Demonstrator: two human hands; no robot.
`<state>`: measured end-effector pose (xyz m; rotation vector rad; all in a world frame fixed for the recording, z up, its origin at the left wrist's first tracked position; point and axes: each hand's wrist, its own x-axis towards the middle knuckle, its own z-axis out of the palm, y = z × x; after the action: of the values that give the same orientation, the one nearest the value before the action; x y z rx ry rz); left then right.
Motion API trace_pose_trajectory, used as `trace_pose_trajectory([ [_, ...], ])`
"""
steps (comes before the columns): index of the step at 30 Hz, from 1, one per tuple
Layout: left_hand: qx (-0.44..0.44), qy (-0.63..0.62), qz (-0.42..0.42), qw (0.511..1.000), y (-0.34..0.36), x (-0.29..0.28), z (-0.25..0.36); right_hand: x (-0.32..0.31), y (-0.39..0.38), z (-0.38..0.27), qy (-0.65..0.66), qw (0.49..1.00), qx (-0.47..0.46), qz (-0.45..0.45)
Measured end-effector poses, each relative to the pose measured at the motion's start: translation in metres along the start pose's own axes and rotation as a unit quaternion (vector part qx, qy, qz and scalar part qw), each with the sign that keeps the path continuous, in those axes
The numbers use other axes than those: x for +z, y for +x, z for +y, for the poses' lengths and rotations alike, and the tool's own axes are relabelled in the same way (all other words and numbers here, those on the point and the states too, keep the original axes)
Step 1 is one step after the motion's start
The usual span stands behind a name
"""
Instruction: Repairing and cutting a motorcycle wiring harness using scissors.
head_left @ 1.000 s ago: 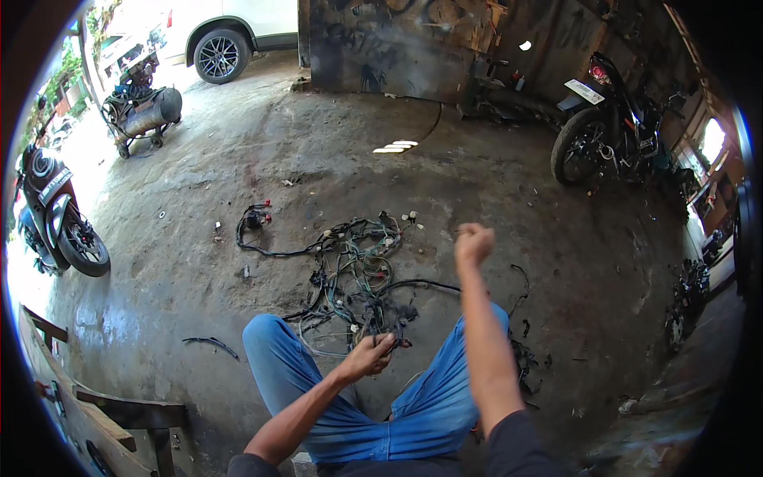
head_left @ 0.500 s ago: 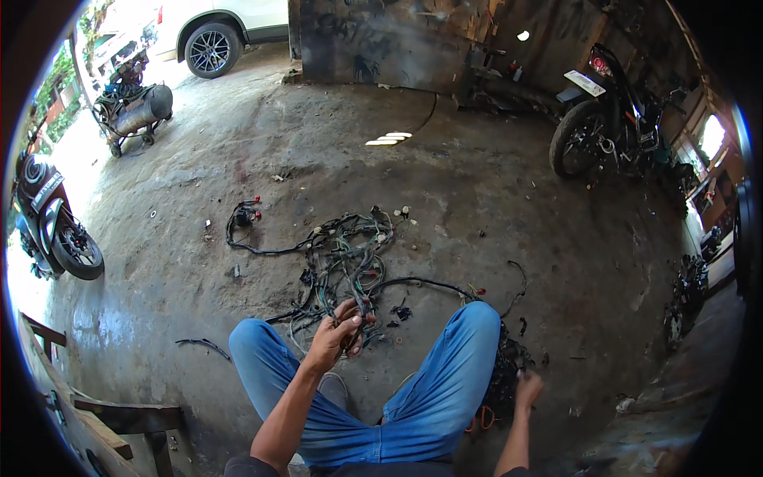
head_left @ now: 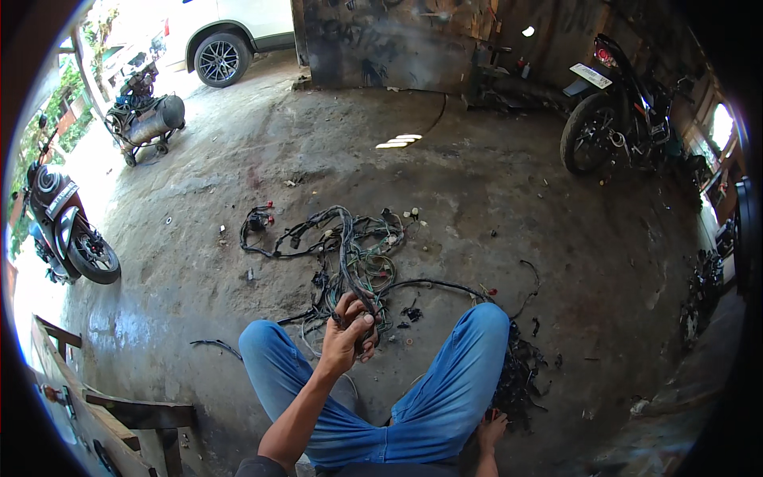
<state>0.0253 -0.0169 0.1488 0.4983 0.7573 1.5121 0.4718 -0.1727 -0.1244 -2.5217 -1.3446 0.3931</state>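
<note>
A wiring harness (head_left: 347, 246) of dark taped cable with loose green, white and black wires lies looped on the concrete floor in front of me. My left hand (head_left: 351, 330) is closed around its thick near end, between my knees and raised off the floor. Low beside my right thigh, my right hand (head_left: 492, 429) has its fingers closed at an orange-handled tool (head_left: 493, 414). Most of that tool is hidden by the hand, so its kind is unclear. Just beyond it lies a heap of black scraps (head_left: 518, 385).
Cut black bits (head_left: 412, 313) and a loose black strip (head_left: 216, 345) lie on the floor. At the left are a parked scooter (head_left: 75, 230), an air compressor (head_left: 151, 123) and a wooden bench (head_left: 135, 412). A motorcycle (head_left: 608, 119) stands far right, a white car (head_left: 238, 32) at the back.
My right hand has moved from the black scraps down and inward to the orange-handled tool. My left hand still grips the harness, whose thick cable now stretches straighter away from me. The view has shifted slightly.
</note>
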Motion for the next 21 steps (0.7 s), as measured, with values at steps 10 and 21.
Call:
trace_pose_trajectory([
  [10, 0.023, 0.108, -0.049, 0.993, -0.003, 0.01, 0.019, -0.036, 0.013, -0.01, -0.024, 0.982, 0.128, -0.133],
  [21, 0.056, 0.089, -0.082, 0.991, -0.012, 0.028, 0.029, -0.05, 0.074, 0.07, 0.21, 0.961, -0.086, -0.161],
])
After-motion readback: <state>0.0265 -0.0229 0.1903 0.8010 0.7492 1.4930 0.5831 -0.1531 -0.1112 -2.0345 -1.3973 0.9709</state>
